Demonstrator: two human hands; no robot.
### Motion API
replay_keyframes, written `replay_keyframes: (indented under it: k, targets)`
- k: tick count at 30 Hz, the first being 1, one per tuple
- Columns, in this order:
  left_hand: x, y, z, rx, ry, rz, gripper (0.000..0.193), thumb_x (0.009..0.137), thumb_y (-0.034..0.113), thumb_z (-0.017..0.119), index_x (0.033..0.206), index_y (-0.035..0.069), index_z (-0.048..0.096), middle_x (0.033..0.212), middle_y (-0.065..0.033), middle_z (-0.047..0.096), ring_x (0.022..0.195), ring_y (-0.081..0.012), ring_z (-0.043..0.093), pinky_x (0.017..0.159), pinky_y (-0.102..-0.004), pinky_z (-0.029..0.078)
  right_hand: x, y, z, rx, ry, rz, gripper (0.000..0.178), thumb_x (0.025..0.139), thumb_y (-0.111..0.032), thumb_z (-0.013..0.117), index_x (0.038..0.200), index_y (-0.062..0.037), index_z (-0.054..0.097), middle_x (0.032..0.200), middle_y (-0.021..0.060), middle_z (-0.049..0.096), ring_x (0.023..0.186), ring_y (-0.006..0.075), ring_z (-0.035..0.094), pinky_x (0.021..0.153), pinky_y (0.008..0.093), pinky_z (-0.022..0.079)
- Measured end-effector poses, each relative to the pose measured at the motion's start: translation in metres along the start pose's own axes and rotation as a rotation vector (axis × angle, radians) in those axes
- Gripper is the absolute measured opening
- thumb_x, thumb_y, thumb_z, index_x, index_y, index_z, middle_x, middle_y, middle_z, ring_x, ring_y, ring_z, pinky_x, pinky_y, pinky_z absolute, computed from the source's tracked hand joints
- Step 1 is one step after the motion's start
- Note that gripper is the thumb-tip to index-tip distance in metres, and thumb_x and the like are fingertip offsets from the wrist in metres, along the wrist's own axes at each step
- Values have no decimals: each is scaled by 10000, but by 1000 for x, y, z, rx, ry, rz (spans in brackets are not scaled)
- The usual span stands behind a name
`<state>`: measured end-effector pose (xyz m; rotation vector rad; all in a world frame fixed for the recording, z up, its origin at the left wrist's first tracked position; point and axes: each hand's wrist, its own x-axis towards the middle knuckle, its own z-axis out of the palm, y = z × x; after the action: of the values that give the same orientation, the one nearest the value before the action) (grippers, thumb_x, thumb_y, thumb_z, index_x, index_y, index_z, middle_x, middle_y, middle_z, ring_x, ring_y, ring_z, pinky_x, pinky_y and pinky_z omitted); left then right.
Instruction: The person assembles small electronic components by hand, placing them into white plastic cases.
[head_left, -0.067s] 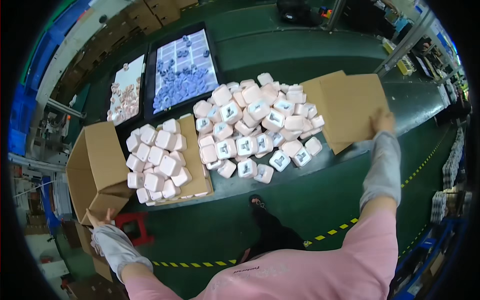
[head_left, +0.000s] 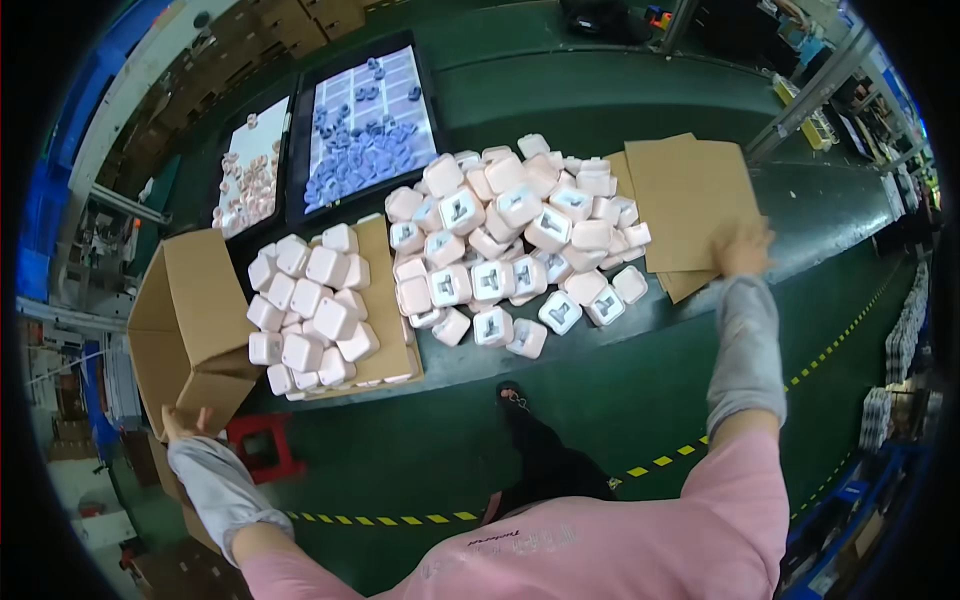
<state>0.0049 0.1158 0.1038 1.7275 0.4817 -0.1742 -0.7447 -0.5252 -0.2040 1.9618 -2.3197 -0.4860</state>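
Observation:
At the far left, my left hand (head_left: pixel 188 424) has its fingers closed at the lower corner of an open brown cardboard box (head_left: pixel 212 300), gripping its flap edge. Over on the right, my right hand (head_left: pixel 742 248) lies on the near right part of flat cardboard sheets (head_left: pixel 690 195), fingers apart and a little blurred. Beside these sheets is a large heap of pale pink rounded-square cases (head_left: pixel 503 172), several with a picture on the lid. Between heap and box, more plain pink cases (head_left: pixel 326 266) are piled on a cardboard piece (head_left: pixel 378 262).
Behind the cases stand two black-rimmed trays, one with blue small parts (head_left: pixel 365 165), the other with pinkish parts (head_left: pixel 240 200). A red stool (head_left: pixel 265 447) is below the table's front edge (head_left: pixel 470 362). A metal post (head_left: pixel 810 90) rises at the back right.
My right hand has slid left from the sheets' right edge onto the top sheet, whose angle has shifted slightly. My left hand stays at the box corner. The whole view has shifted a little.

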Motion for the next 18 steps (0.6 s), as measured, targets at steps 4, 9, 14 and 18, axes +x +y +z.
replay_keyframes:
  k: [4, 9, 14, 18]
  targets:
    - [80, -90, 100, -29, -190, -266, 587, 741, 319, 512, 1266, 84, 397, 1311, -156, 373, 1046, -422, 453, 880, -458, 487, 42, 41, 37, 156, 6, -112, 669, 862, -581, 420, 1438, -290, 244, 1524, 104, 96, 1376, 386, 127, 962, 722, 199]
    - [59, -129, 110, -190, -130, 7, 648, 810, 366, 528, 1315, 28, 301, 1314, -166, 344, 1108, -473, 417, 854, -475, 534, 78, 50, 59, 188, 15, -277, 603, 905, -573, 321, 1444, -327, 208, 1488, 239, 129, 1363, 449, 102, 1119, 483, 66]
    - [64, -99, 40, -503, 43, -464, 544, 684, 139, 491, 1174, -69, 380, 1308, -289, 267, 1176, -611, 268, 836, -478, 552, 56, 17, 38, 190, -121, -297, 597, 916, -556, 309, 1451, -321, 186, 1493, 226, 133, 1364, 443, 111, 1114, 494, 82]
    - [50, -127, -10, -544, -66, -258, 470, 670, 80, 497, 1098, -103, 423, 1171, -239, 455, 1066, -505, 439, 847, -541, 526, 51, 27, 17, 95, -191, -188, 625, 904, -588, 301, 1455, -335, 150, 1489, 229, 152, 1367, 396, 174, 1117, 454, 118]
